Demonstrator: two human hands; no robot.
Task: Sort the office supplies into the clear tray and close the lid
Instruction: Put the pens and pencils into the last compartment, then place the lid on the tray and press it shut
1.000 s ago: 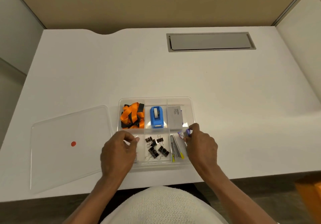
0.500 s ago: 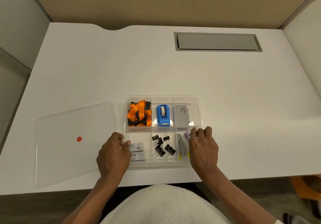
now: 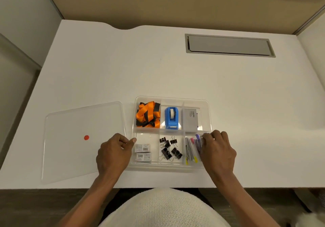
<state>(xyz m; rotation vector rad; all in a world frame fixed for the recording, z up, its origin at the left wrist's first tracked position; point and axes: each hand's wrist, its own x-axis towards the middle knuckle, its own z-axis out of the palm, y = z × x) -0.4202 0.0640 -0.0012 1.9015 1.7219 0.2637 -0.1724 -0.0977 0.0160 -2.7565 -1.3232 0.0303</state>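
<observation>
While the clear tray (image 3: pixel 208 114) sat filled at the desk's near edge, the lid (image 3: pixel 70 130) lay flat just left of it; the left hand (image 3: pixel 114 153) rested loosely curled, empty, against the tray's left wall; the right hand (image 3: pixel 218 152) covered the pens (image 3: pixel 190 150), grip undeterminable; the lid was best lifted level, corners aligned before pressing.

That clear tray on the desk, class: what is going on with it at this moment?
A person sits at a white desk with a hand on each side of the clear tray. The left hand rests at its left edge; the right hand touches the pens in the near right compartment. All six compartments hold supplies. The lid lies flat to the left, not yet on.
</observation>
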